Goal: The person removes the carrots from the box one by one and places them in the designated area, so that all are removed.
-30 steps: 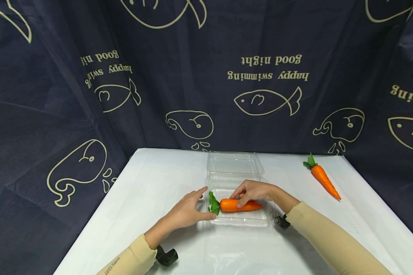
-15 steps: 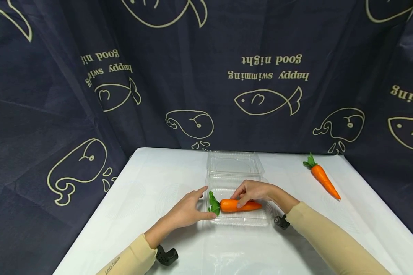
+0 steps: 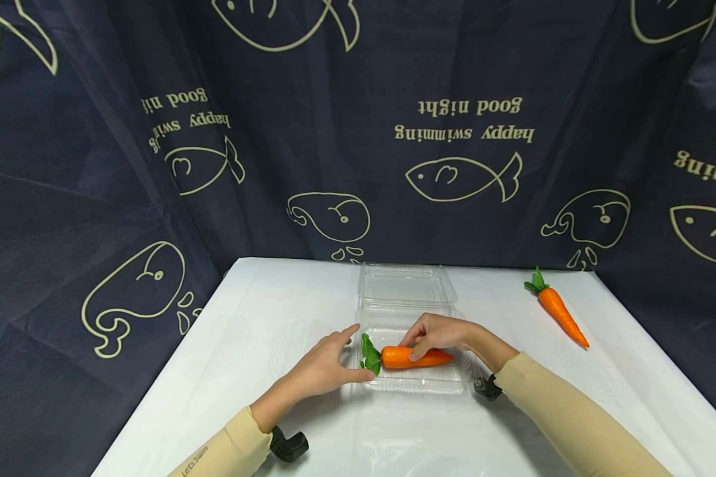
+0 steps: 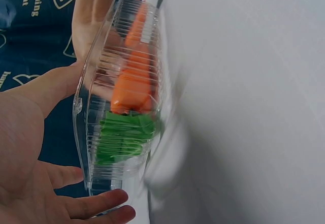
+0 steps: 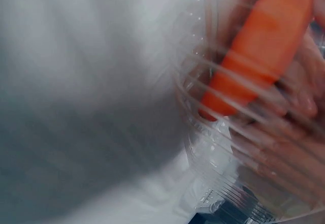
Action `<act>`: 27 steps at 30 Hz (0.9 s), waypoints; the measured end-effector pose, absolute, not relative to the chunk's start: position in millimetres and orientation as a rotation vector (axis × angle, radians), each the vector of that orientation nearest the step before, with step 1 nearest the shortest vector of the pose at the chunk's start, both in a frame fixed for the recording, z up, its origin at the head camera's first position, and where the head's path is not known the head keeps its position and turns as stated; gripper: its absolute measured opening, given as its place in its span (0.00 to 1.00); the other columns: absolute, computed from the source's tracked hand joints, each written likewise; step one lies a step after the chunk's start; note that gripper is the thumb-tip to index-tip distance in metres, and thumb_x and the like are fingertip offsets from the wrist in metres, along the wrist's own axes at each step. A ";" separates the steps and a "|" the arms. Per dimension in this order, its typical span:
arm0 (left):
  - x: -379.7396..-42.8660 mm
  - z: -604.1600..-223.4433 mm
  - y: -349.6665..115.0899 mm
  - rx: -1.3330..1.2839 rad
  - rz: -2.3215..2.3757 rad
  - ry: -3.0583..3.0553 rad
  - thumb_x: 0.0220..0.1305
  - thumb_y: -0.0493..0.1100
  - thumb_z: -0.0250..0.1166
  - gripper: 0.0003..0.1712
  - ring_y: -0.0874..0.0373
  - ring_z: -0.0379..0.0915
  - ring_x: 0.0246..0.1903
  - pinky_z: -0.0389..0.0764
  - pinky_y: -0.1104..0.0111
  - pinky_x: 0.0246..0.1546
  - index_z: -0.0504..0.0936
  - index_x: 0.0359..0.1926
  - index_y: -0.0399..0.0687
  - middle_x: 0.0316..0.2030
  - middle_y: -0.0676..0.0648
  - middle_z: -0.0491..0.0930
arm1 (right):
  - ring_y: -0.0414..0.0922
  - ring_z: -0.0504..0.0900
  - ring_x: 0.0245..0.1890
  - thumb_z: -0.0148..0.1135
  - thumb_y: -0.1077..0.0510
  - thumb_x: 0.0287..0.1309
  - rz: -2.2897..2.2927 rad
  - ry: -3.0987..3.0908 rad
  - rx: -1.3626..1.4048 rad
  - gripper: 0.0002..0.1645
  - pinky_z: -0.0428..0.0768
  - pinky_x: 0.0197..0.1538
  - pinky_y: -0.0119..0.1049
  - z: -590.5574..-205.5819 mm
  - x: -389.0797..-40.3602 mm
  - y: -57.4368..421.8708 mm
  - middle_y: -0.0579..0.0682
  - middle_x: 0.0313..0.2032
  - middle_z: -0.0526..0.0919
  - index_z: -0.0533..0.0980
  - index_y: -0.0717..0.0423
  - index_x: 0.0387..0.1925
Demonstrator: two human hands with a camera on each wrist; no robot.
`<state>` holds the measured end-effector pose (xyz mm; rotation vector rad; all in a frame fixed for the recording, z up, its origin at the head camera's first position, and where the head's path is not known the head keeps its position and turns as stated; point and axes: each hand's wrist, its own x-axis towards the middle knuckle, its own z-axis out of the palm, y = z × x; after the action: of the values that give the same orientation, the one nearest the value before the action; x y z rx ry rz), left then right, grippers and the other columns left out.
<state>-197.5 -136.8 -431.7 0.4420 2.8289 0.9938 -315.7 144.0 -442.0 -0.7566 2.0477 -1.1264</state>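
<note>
A clear plastic clamshell container [image 3: 420,384] stands on the table, its hinged lid [image 3: 407,286] folded back to the far side. Lying lengthwise in its base is an orange carrot [image 3: 396,357] with green leafy top [image 3: 370,356] to the left. My right hand [image 3: 444,330] reaches in from above and pinches the carrot's middle between thumb and fingers. At the container's left end, my left hand [image 3: 324,364] is spread, thumb at the near corner and fingers toward the far side. Through the ribbed wall, the left wrist view shows the leaves [image 4: 124,137] close to that end.
Another carrot [image 3: 561,315] with green leaves lies at the table's back right. The table has a white cover [image 3: 298,298]. Dark curtains [image 3: 334,132] printed with fish rise behind it and at the sides.
</note>
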 end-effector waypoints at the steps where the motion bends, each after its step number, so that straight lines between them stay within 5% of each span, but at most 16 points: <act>1: -197.6 -431.6 -136.7 0.443 0.995 2.829 0.53 0.68 0.73 0.59 0.41 0.66 0.68 0.69 0.42 0.65 0.58 0.78 0.51 0.65 0.37 0.74 | 0.34 0.62 0.21 0.75 0.66 0.47 -1.125 2.051 -0.759 0.20 0.62 0.27 0.24 -441.7 -315.3 143.9 0.39 0.17 0.67 0.86 0.63 0.46; 27: -197.7 -431.5 -137.3 0.442 0.989 2.837 0.52 0.68 0.73 0.59 0.41 0.67 0.67 0.70 0.42 0.65 0.58 0.78 0.51 0.64 0.37 0.75 | 0.34 0.63 0.22 0.74 0.65 0.50 -1.075 2.070 -0.817 0.17 0.63 0.28 0.24 -439.5 -313.7 142.3 0.39 0.18 0.67 0.86 0.63 0.44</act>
<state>-197.7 -137.3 -431.5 0.4421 2.8366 0.9886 -313.7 142.3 -439.5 -0.8167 2.0702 -1.0748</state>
